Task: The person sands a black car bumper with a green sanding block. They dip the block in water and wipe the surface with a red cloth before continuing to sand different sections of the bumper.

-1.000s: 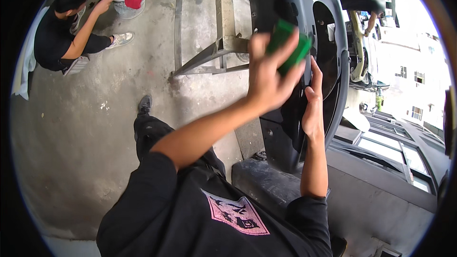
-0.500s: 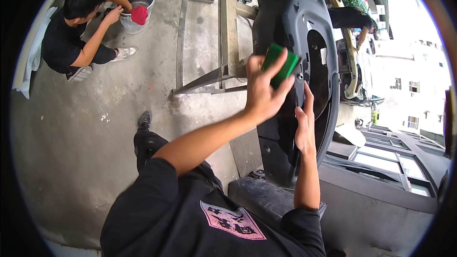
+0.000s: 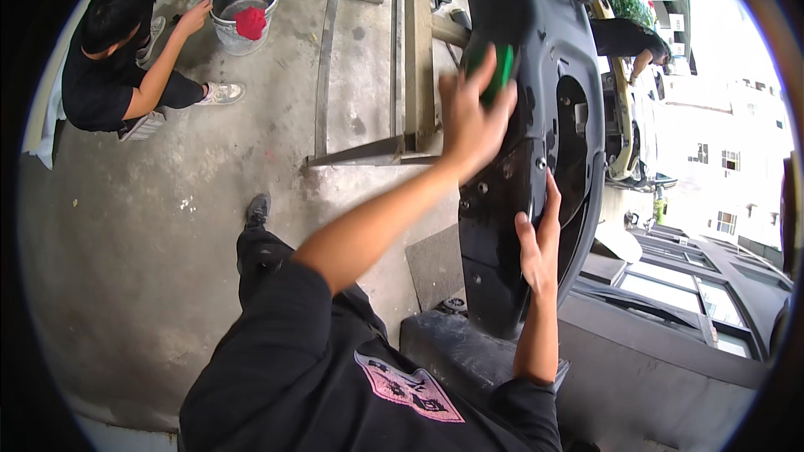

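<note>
Upright at about one o'clock, a large black moulded plastic panel [image 3: 536, 159] is propped on a dark block [image 3: 469, 351] on the concrete floor [image 3: 167, 226]. Its surface is smooth and glossy, pierced by small round holes and one long oval opening, and its outer edge curves down toward four o'clock. A green sponge [image 3: 500, 71] is pressed flat against the panel near twelve o'clock by the left hand [image 3: 469, 121], whose grip is closed over it with the fingers spread on top. The right hand [image 3: 536, 238] is laid on the inner rim of the oval opening at about three o'clock, fingers hooked loosely round the edge, steadying the panel. Just beside the panel at eleven o'clock a grey metal frame [image 3: 377, 75] of square bars is seen lying on the floor; open concrete stretches to nine o'clock. At ten o'clock, well apart, another person [image 3: 117, 59] in black is crouched beside a grey bucket [image 3: 243, 8] with a red cloth [image 3: 250, 23] in it. A pink rectangular patch [image 3: 408, 385] is shown on the wearer's black shirt at six o'clock.
</note>
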Demonstrator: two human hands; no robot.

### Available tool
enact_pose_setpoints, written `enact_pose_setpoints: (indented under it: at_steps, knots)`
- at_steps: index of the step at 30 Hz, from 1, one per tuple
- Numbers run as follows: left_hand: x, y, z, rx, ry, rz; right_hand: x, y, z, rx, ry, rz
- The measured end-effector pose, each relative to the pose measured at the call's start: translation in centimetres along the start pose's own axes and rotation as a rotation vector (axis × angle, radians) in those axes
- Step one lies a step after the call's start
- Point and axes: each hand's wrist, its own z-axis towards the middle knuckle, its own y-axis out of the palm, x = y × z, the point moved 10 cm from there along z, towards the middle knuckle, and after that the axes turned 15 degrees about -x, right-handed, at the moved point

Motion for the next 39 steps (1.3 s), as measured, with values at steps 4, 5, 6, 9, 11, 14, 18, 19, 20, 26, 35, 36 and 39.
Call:
enact_pose_setpoints:
  at_steps: [4, 5, 6, 9, 11, 14, 18, 19, 20, 26, 35, 36, 39]
  knots:
    - [0.2, -0.4, 2.5, -0.016, 0.003, -0.133, -0.5, -0.1, 0.1, 0.015, -0.012, -0.030]
    - [-0.5, -0.3, 5.2, -0.060, -0.040, -0.161, -0.7, 0.1, 0.0, 0.024, -0.015, -0.042]
    - [-1.1, -0.9, 7.8, -0.095, -0.082, -0.180, -1.0, 0.4, 0.4, 0.004, -0.013, -0.029]
    - [1.4, -0.5, 1.1, -0.114, 0.019, -0.074, 0.0, -0.2, -0.2, 0.016, 0.032, -0.021]
    - [3.0, -0.7, -1.0, -0.061, 0.110, 0.034, -0.4, -0.2, -0.1, 0.011, 0.004, -0.011]
    - [-0.7, -1.2, 6.8, -0.057, -0.047, -0.146, -0.6, 0.2, 0.2, 0.018, 0.005, -0.020]
    - [-1.3, -0.6, 7.2, -0.059, -0.171, -0.113, -0.5, 0.1, 0.3, 0.001, 0.039, -0.011]
    - [0.5, -0.3, 6.5, -0.093, -0.131, -0.081, -0.3, -0.2, -0.3, 0.001, 0.042, -0.031]
    - [2.0, 0.2, 5.7, -0.120, -0.046, -0.124, -0.2, -0.2, -0.3, 0.009, 0.022, -0.046]
    - [-1.1, -0.1, 6.7, -0.038, -0.034, -0.071, -0.5, -0.2, 0.3, 0.021, 0.022, -0.074]
    - [4.2, 0.4, 2.3, -0.072, 0.158, 0.062, 0.1, -0.4, -0.8, 0.039, 0.013, -0.071]
    - [3.4, 0.1, 4.2, -0.073, 0.139, -0.044, 0.1, -0.3, -0.4, 0.037, -0.002, -0.059]
    - [1.4, -2.0, 10.1, 0.058, 0.030, 0.014, -0.9, 0.3, 0.5, 0.011, 0.000, -0.048]
